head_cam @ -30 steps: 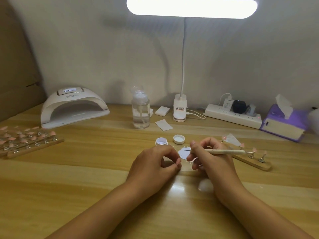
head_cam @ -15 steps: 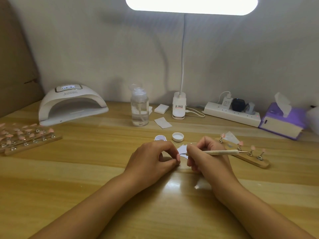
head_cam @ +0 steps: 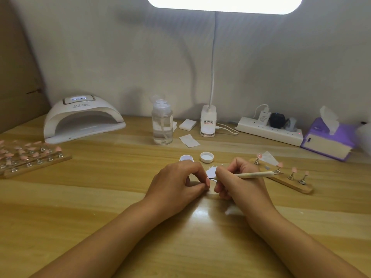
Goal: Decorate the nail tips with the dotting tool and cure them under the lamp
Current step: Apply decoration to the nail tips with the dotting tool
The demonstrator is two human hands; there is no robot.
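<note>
Wooden counter (head_cam: 100,197) before a pale wall, with a white curing lamp (head_cam: 80,119) at far left. The left hand (head_cam: 176,183) curls, fingertips pinching what is probably a nail tip (head_cam: 208,179), too small to confirm. The right hand (head_cam: 241,183) pinches the dotting tool (head_cam: 255,174) pen-style near its point. The tool is likely light and stiff and lies roughly level, its working end pointing left at those fingertips.

The left hand (head_cam: 176,181) and the right hand (head_cam: 239,183) are bare, slim and long-fingered, with knuckles that stand out lightly. The left forearm (head_cam: 112,233) and the right forearm (head_cam: 297,241) are uncovered all the way to the bottom edge of the view. Their skin is smooth and evenly lit from above.
</note>
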